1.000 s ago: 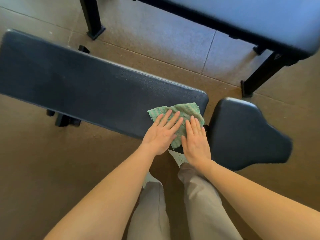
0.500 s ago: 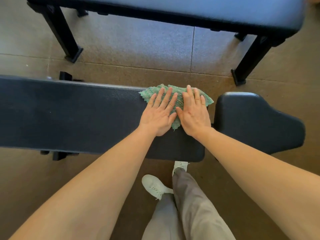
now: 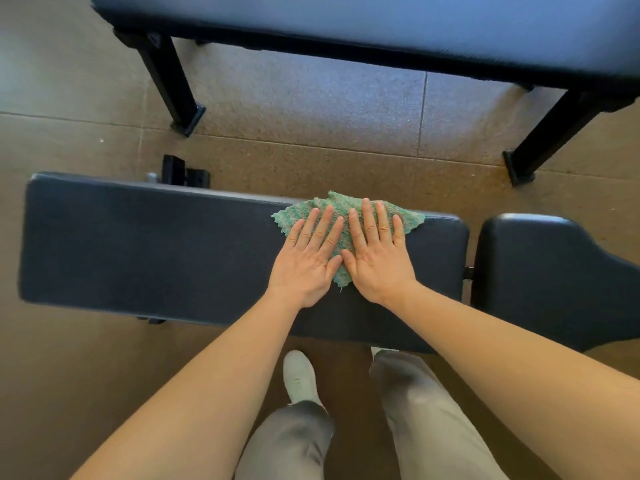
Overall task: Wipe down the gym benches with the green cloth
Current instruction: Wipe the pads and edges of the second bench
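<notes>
A green cloth (image 3: 341, 206) lies spread flat on the long black bench pad (image 3: 145, 244), toward the pad's far edge and right end. My left hand (image 3: 308, 259) and my right hand (image 3: 377, 258) press on the cloth side by side, palms down and fingers straight, thumbs nearly touching. The hands cover most of the cloth; its far corners and a near tip show around them. A separate black seat pad (image 3: 540, 271) sits just right of the long pad across a narrow gap.
A second bench with a blue-grey top (image 3: 381, 26) and black legs (image 3: 173, 84) stands across the far side. Brown rubber floor tiles (image 3: 311, 109) lie between the benches. My legs and a white shoe (image 3: 299, 375) are below the near edge.
Both hands slid the cloth from the pad's near right corner to its far edge, then slightly left along the pad. The view has shifted so the bench lies level.
</notes>
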